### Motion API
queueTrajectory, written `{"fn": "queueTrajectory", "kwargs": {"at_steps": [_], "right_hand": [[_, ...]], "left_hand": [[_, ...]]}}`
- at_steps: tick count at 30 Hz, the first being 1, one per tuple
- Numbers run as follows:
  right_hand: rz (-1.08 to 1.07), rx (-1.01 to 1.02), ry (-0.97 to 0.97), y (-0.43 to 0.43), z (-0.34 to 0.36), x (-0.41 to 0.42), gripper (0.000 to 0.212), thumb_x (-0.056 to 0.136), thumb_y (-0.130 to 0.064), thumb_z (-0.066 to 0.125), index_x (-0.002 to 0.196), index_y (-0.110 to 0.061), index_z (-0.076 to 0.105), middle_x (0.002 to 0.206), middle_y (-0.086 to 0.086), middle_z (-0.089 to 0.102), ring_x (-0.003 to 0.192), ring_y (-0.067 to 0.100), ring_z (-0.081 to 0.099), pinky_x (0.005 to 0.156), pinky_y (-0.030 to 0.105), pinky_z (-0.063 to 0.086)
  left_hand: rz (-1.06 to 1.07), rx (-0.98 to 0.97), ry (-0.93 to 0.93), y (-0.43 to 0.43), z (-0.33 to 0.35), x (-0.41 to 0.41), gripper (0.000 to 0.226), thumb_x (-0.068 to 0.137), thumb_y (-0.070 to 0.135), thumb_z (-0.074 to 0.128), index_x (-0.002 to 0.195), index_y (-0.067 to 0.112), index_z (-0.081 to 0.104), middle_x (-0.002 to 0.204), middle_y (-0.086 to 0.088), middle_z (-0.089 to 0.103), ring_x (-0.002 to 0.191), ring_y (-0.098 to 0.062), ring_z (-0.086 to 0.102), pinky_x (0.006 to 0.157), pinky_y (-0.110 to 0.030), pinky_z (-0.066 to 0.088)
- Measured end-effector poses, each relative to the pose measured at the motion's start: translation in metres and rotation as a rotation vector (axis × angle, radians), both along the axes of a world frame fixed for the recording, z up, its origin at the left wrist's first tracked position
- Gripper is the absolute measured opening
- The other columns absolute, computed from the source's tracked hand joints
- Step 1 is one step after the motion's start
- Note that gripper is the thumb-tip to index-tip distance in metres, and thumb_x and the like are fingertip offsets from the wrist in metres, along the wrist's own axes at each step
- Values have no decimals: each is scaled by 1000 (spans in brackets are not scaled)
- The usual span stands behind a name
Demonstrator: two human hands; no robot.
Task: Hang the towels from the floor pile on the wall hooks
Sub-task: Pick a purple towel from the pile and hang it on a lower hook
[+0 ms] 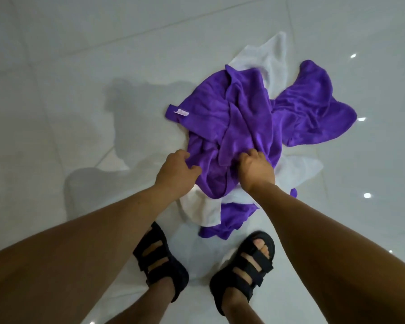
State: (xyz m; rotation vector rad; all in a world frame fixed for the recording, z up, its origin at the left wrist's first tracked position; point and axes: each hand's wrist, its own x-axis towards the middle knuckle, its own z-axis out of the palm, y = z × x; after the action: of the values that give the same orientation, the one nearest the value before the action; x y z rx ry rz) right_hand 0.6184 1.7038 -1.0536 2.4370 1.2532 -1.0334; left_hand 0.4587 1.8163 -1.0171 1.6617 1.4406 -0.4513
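A pile of towels lies on the pale tiled floor in front of my feet. On top is a crumpled purple towel [239, 118] with a white label at its left corner. A second purple towel [313, 108] spreads out to the right. White towels [264, 57] show at the far end, at the right side and near my feet. My left hand [175, 174] rests on the near left edge of the top purple towel, fingers curled into the fabric. My right hand [255, 169] pinches a fold of the same towel near its middle. No wall hooks are in view.
My two feet in black strapped sandals [159, 260] stand just behind the pile on the glossy floor tiles [80, 66]. Ceiling lights reflect as bright spots on the right.
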Motion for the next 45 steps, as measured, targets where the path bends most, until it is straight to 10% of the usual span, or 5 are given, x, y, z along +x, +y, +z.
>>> {"fn": "queueTrajectory", "kwargs": {"at_steps": [15,22,28,34,45], "right_hand": [[-1010,671,614,82,362,9,13,97,-24,48,91,-13,51,82,2,55,77,17,54,76,40,50],[-870,762,816,124,577,11,11,92,-20,56,82,-14,56,72,8,61,63,22,60,62,36,51],[-867,916,936,147,694,-6,13,96,-18,54,84,-12,54,65,6,60,58,20,57,59,32,49],[-657,977,999,159,773,-12,15,96,-20,54,83,-13,54,63,0,63,56,13,59,53,26,48],[-128,933,1030,137,848,1,37,61,-36,89,91,-30,69,89,-4,74,83,18,72,71,33,58]], "left_hand": [[-191,-9,-300,48,312,10,95,64,36,81,144,22,33,139,-2,45,125,-23,46,102,-39,41],[-212,8,-381,84,488,3,8,87,21,65,84,14,64,91,-5,66,92,-25,61,69,-19,41],[-205,-183,-540,95,607,-7,83,54,54,84,123,32,43,103,11,65,90,0,66,73,-20,53],[-136,81,-450,111,689,-5,26,78,29,67,103,23,62,95,2,68,87,-17,67,73,-33,57],[432,202,-836,97,871,-8,20,53,16,55,72,10,59,72,-15,52,66,-26,47,58,-31,37]]}}
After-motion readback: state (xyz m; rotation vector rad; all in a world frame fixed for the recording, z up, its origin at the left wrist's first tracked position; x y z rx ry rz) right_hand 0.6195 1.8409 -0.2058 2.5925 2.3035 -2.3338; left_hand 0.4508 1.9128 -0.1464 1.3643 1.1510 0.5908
